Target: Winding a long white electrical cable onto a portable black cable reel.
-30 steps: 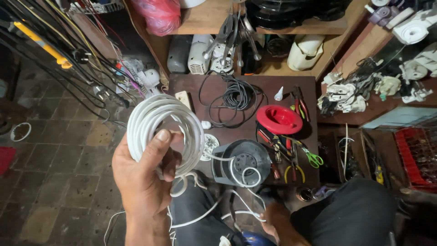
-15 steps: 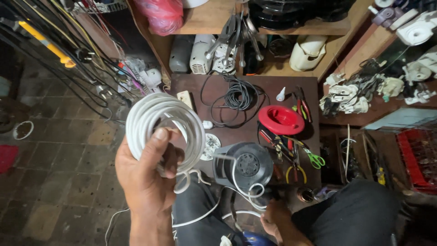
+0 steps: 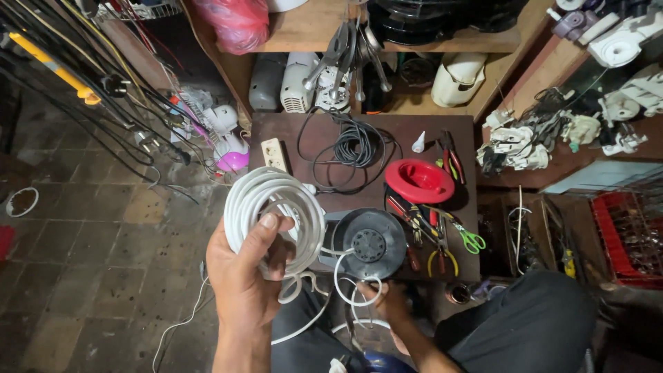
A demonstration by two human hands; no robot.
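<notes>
White cable coil [image 3: 275, 215] sat clamped in the left hand [image 3: 243, 283], near-left of the table [image 3: 276, 128] | right hand [image 3: 388, 304] pinched a loose loop beside the dark round motor housing [image 3: 369, 243] | risk: slack strands below looked likely to snag or tangle, and the coil might spring open.

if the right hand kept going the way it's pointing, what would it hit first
Probably the round black motor housing on the dark table: the right hand, holding a loop of white cable, points up toward it; depth is unclear.
</notes>
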